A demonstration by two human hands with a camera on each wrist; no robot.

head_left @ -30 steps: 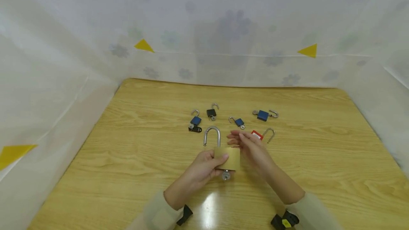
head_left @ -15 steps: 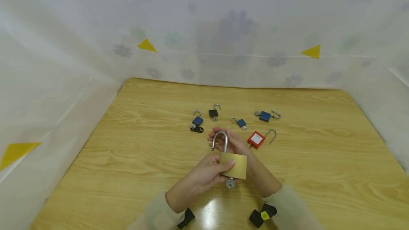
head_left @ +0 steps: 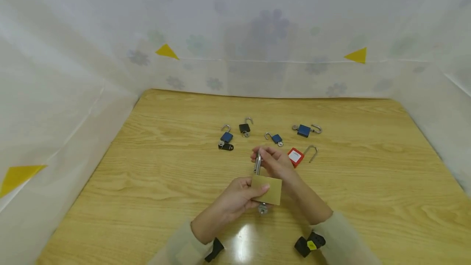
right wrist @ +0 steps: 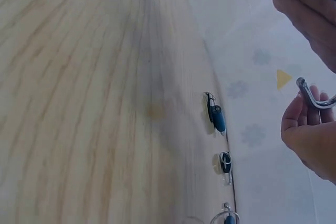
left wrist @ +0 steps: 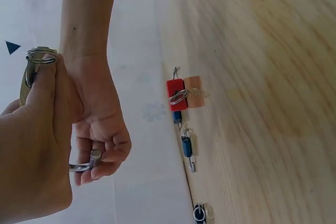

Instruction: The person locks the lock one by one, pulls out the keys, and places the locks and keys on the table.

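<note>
A large brass padlock (head_left: 273, 191) is held up over the table, its steel shackle (head_left: 257, 166) swung out and seen nearly edge-on in the head view. My left hand (head_left: 235, 199) grips the body, thumb across its front face. A key (head_left: 262, 208) on a ring sticks out of the bottom. At the top, my right hand (head_left: 279, 166) pinches the shackle's bend between thumb and fingers. In the right wrist view the shackle's free end (right wrist: 301, 82) juts past the right fingers. The left palm hides part of the body in the left wrist view.
Behind the hands lie several smaller padlocks with raised shackles: a red one (head_left: 295, 157), a blue one (head_left: 303, 130), a small blue one (head_left: 276, 138), a black one (head_left: 244, 128), and another blue one (head_left: 226, 137) with a black tag (head_left: 226, 147). White sheeting (head_left: 206, 72) encloses the wooden table (head_left: 154, 167).
The right hand has come from beside the padlock to its shackle and now pinches it. The shackle has turned from face-on to nearly edge-on. The left hand keeps its grip on the body.
</note>
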